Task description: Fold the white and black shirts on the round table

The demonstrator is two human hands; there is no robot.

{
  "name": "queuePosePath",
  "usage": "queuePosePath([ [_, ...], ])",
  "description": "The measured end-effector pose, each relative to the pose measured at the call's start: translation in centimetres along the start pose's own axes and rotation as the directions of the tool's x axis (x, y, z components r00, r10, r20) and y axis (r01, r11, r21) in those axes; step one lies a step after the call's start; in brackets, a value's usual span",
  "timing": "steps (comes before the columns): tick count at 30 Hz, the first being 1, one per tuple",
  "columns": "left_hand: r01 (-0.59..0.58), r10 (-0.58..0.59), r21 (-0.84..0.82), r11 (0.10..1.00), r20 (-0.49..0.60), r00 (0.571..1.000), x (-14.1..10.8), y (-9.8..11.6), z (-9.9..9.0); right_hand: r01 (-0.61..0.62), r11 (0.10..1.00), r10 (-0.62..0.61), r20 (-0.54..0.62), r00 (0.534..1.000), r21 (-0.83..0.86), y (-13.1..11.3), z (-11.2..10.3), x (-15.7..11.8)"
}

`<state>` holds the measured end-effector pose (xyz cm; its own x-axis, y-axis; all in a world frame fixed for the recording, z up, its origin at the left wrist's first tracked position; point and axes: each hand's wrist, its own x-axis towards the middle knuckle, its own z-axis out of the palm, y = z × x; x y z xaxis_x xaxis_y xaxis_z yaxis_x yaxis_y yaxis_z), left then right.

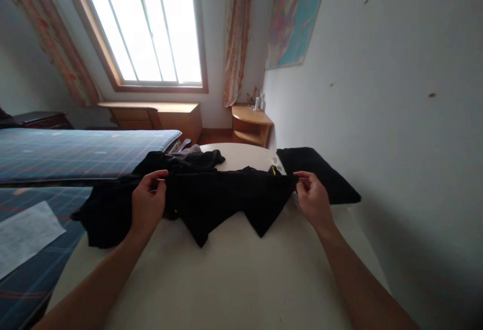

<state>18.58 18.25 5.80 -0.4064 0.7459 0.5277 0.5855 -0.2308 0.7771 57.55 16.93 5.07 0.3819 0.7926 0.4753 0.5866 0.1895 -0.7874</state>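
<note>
Stretched between my two hands is a black garment (230, 189), held by its upper edge. Two pointed corners of it hang down over the white table, and its exact kind is hard to make out. My left hand (149, 199) pinches the left end of that edge, fingers closed. At the other end, my right hand (311, 194) pinches the cloth between thumb and fingers. A heap of dark clothes (109, 214) lies left of and behind my left hand. Close to my right hand sits a flat, folded stack of black cloth (317, 174). A small yellow mark shows behind the held edge.
The white round-ended table (241, 279) spreads below my arms. Beside it on the left are blue plaid mattresses (75, 151) with a sheet of paper (30, 234). A wall runs close along the right. Farther back stand a wooden desk (177, 113) and a corner shelf (251, 114).
</note>
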Motion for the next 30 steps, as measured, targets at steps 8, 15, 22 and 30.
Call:
queuePosePath([
  [8, -0.605, 0.507, -0.099, 0.79, 0.66, 0.554, -4.0, 1.8, 0.5, 0.107, 0.975, -0.048, 0.285, 0.957, -0.196, -0.1, 0.8, -1.4],
  [15, -0.593, 0.351, -0.15, 0.791, 0.905, 0.24, -4.2, 1.7, 0.4, 0.134, 0.985, -0.079, 0.407, 0.91, -0.108, 1.4, 0.5, -1.6],
  [22, -0.665, 0.36, -0.131, 0.735, 0.906, 0.22, -3.4, 1.3, 0.2, -0.04, 0.984, 0.047, -0.037, 0.998, 0.173, 1.0, 0.3, 0.0],
  [30, -0.613, 0.425, -0.122, 0.78, 0.823, 0.377, -2.8, 0.5, 0.4, 0.126, 0.992, -0.126, 0.16, 0.979, 0.012, 0.8, 0.9, -0.6],
])
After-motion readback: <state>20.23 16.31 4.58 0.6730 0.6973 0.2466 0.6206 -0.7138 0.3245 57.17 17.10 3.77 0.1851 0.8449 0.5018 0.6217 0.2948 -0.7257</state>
